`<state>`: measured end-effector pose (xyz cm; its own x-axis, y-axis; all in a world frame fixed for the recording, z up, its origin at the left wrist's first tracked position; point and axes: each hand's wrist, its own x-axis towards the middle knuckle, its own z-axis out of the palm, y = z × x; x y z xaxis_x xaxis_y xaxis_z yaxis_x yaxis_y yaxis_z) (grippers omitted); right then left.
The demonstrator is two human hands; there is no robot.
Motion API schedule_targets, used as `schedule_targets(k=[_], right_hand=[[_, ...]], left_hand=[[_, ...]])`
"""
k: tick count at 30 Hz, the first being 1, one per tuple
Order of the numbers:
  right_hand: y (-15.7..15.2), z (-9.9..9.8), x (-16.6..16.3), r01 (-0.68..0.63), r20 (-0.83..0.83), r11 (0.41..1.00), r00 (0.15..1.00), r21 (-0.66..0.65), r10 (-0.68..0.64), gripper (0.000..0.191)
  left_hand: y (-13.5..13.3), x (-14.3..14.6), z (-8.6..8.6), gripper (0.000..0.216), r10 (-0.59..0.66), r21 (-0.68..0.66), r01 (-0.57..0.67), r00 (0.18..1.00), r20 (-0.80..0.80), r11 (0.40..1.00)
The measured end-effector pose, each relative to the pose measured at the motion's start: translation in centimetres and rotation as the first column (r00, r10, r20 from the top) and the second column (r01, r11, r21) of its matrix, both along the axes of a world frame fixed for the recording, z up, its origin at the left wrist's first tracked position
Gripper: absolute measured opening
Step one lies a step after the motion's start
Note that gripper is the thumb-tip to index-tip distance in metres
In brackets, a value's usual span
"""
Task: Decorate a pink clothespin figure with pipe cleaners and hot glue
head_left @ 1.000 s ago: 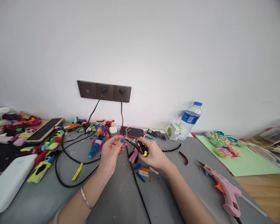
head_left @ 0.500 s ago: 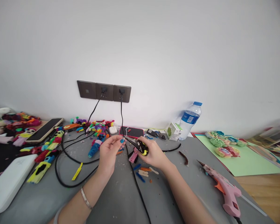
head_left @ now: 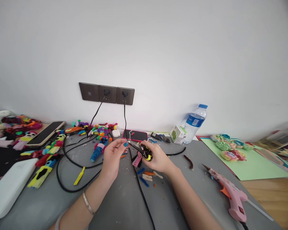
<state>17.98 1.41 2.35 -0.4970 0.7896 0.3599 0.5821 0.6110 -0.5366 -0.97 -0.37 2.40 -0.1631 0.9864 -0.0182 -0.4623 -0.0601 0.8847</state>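
Note:
My left hand [head_left: 112, 156] is closed in a pinch, thumb against fingers, on a thin pale grey pipe cleaner [head_left: 130, 134] whose end sticks up in front of the pink-edged phone [head_left: 139, 136]. In my right hand [head_left: 157, 156] are scissors [head_left: 144, 150] with black and yellow handles. Their blades point left and meet the left fingertips; whether they are parted is too small to tell. Below the scissors lies a pink and black fuzzy piece [head_left: 137, 159]. Short blue, orange and cream pipe cleaner bits [head_left: 147, 176] lie nearer to me.
A pink glue gun [head_left: 230, 195] lies at right, near green paper [head_left: 256, 164] with crumpled flowers. Behind stand a water bottle [head_left: 194, 123] and small box [head_left: 179, 134]. Black cables [head_left: 141, 191] cross the table. Fuzzy dolls [head_left: 46, 166] and a white power bank [head_left: 12, 185] lie left.
Both hands stay almost in place. The scissors' tip and the pale pipe cleaner have shifted very slightly at the left fingertips.

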Motion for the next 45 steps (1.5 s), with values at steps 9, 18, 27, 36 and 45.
schedule_targets(k=[9,18,27,36,45], right_hand=[[0.0,-0.1,0.1,0.013,0.019,1.0,1.0,0.016,-0.014,0.032],[-0.1,0.2,0.1,0.014,0.023,1.0,1.0,0.007,-0.014,0.03],[-0.2,0.2,0.0,-0.008,0.017,1.0,1.0,0.017,0.007,0.032],[-0.2,-0.2,-0.3,0.03,0.024,0.998,0.999,0.054,-0.031,0.032],[-0.2,-0.6,-0.5,0.076,0.011,0.994,0.997,0.073,-0.077,0.029]], left_hand=[[0.0,-0.2,-0.2,0.032,0.022,0.011,-0.022,0.999,-0.024,1.0],[0.2,-0.4,-0.3,0.032,-0.025,0.019,0.026,0.998,-0.059,0.999],[0.0,-0.1,0.2,0.037,-0.108,0.009,0.108,0.994,-0.03,0.994],[-0.2,-0.2,0.7,0.033,-0.112,0.013,0.113,0.991,-0.072,0.993],[-0.4,-0.1,0.4,0.033,-0.064,0.004,0.064,0.997,-0.05,0.998]])
